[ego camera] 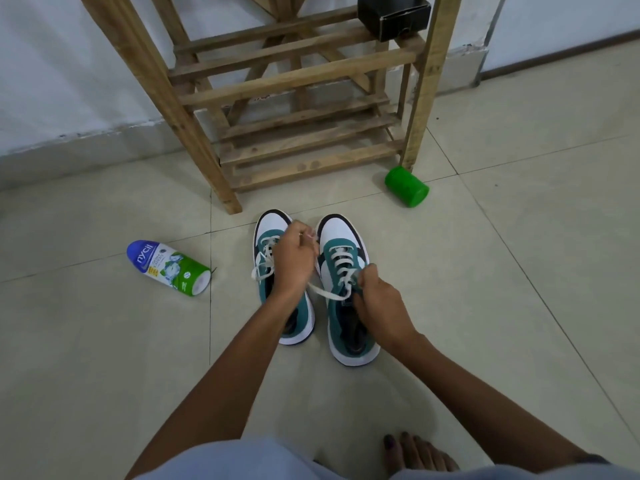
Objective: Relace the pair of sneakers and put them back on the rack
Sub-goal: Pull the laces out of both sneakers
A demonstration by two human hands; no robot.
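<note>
Your left hand [294, 258] is raised over the left sneaker [282, 275], fingers curled and pinching the end of a white lace [323, 292] up near the toe of that shoe. That lace runs down and to the right from your fingertips, crossing the gap between the two shoes, to the top eyelets of the right sneaker [343, 289]. Your right hand [377, 299] sits on the tongue and collar of the right sneaker, fingers bent and gripping the lace and the shoe's upper just where the lacing ends.

Both sneakers stand upright on the floor [104, 358], side by side and nearly touching, toes pointing away from you toward the rack [294, 98]. The right sneaker shows white lace crossed through its eyelets up the front; the left one has loose white lace lying over its outer side, partly hidden by your hand.

The wooden rack stands just beyond the toes, its front left leg close to the left sneaker's tip. A black box [394, 15] sits on an upper slat at the rack's right side. A green cup [407, 187] lies on its side on the floor beside the rack's front right leg. A powder bottle [169, 268] with a blue top lies on the floor left of the sneakers, well apart from them. Your bare foot [419, 453] shows at the bottom edge.
</note>
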